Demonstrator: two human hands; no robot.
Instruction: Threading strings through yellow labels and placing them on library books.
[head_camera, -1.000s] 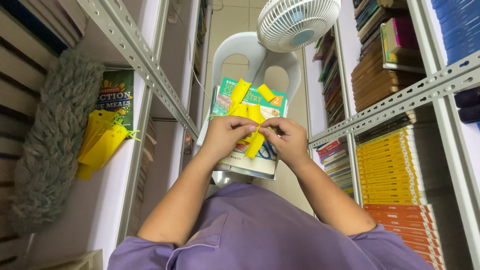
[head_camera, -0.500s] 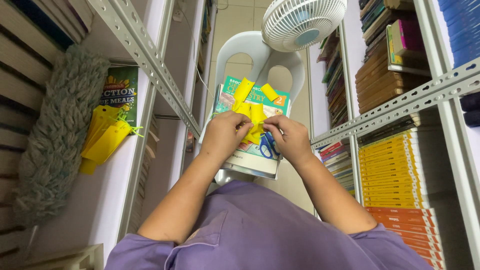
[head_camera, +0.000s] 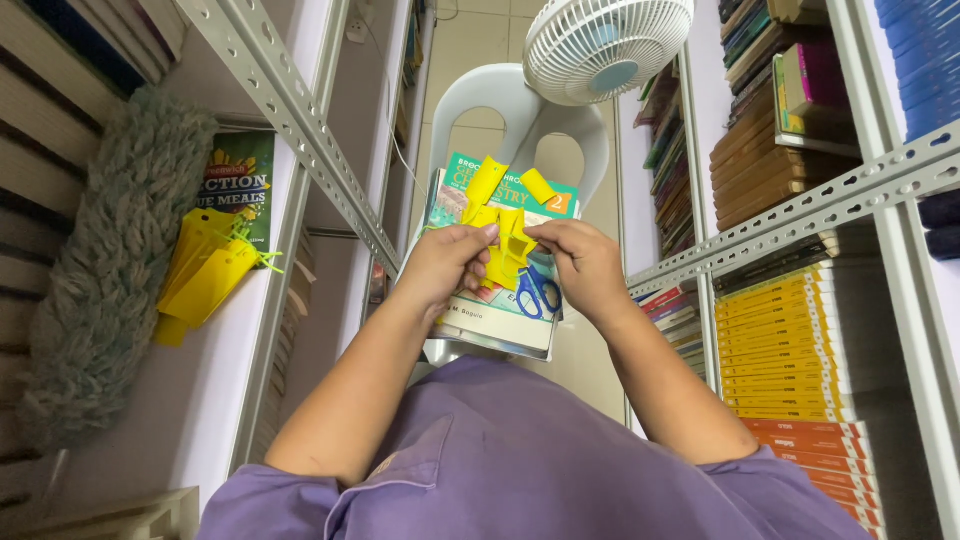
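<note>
Yellow paper strips (head_camera: 507, 245) sit pinched between your two hands in the head view, the only view here. Your left hand (head_camera: 447, 266) closes thumb and forefinger on the left side of the bundle, and your right hand (head_camera: 580, 265) pinches it from the right with the fingertips drawn narrow and close together. The strips fan upward and outward above your knuckles, with two curled ends rising clear of the fingers and one short strip hanging down between the hands. They look thin, matte and flexible, bent rather than creased.

Just beneath your hands lies a glossy teal-covered book (head_camera: 497, 300), flat on the seat of a white moulded plastic chair (head_camera: 500, 105). Blue-handled scissors (head_camera: 538, 293) rest on the book's cover, just below the strips and apart from your fingers.

Above the chair back stands a white fan (head_camera: 605, 45) with a round wire-style grille. To your left, on a pale shelf board, a bunch of yellow tags (head_camera: 205, 275) tied with yellow-green cord lies against a green book (head_camera: 238, 180), beside a shaggy grey duster (head_camera: 115, 260) with a soft, fuzzy pile. Grey slotted metal shelf rails (head_camera: 300, 120) cross on both sides. To your right, stacks of yellow-spined books (head_camera: 775, 335) fill the shelf.
</note>
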